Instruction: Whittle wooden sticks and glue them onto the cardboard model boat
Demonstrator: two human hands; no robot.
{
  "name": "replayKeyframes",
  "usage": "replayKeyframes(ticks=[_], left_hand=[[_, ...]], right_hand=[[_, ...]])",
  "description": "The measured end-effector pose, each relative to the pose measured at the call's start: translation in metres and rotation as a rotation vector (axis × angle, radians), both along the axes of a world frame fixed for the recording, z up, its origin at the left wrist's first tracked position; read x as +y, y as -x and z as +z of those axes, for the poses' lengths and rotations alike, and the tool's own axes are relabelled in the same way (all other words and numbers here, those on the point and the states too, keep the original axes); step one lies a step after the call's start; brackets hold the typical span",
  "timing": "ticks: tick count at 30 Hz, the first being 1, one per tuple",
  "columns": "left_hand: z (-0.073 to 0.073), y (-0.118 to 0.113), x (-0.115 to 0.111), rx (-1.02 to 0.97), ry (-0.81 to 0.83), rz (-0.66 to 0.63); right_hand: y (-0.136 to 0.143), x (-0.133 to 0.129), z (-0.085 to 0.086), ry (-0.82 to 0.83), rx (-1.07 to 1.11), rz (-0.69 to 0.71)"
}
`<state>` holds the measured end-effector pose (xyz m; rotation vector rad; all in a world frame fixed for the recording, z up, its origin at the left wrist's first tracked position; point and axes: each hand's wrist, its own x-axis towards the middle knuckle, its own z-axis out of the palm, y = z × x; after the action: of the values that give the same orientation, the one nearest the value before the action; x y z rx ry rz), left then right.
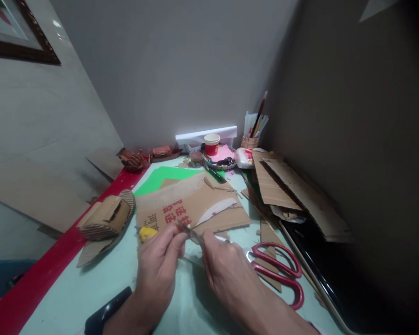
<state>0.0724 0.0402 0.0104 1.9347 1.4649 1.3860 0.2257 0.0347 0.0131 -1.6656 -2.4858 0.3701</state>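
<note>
Both my hands are close together over the near side of the table. My left hand [160,263] is closed, thumb against fingers, at one end of a thin brown strip [192,234] that looks like cardboard. My right hand [226,260] is closed round the strip's other end. Just beyond them lies a flat cardboard sheet [160,204] with red printed characters. A small yellow object [147,233] shows behind my left hand; its kind is partly hidden. Scissors with red handles [282,260] lie right of my right hand, their blades partly covered by it.
A cardboard boat-like model [108,216] stands at left. Cardboard pieces [293,190] are stacked at right above a glossy black panel [335,279]. At the back are a red paper cup [212,145], a brush holder [250,141] and green paper [167,177]. A dark object [108,311] lies by my left forearm.
</note>
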Motion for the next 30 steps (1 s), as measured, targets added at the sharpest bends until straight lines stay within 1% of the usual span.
replayKeyframes(ticks=[3, 5, 10, 13, 17, 22, 26, 30], left_hand=[[-0.005, 0.004, 0.001, -0.061, 0.017, 0.017], [-0.006, 0.005, 0.002, -0.069, 0.008, 0.015], [-0.002, 0.0, 0.002, 0.01, -0.045, 0.012], [-0.002, -0.003, 0.002, 0.057, -0.06, -0.018], [0.0, -0.003, 0.0, 0.052, -0.007, -0.053], [0.005, -0.002, -0.002, -0.027, 0.074, -0.029], [0.002, -0.003, 0.0, -0.03, 0.066, -0.019], [-0.003, -0.004, 0.001, 0.011, 0.062, -0.046]], right_hand=[[-0.002, -0.001, 0.0, 0.004, 0.005, -0.008], [-0.002, -0.001, 0.0, 0.012, 0.006, -0.01], [-0.001, 0.001, -0.003, 0.038, -0.003, 0.003], [0.0, 0.002, -0.005, 0.038, -0.01, 0.003], [-0.002, 0.003, -0.003, 0.013, -0.014, 0.006], [-0.003, 0.002, -0.001, -0.001, -0.01, 0.007], [-0.003, 0.001, -0.002, 0.001, -0.018, 0.001], [-0.002, 0.001, -0.003, 0.002, -0.022, -0.006]])
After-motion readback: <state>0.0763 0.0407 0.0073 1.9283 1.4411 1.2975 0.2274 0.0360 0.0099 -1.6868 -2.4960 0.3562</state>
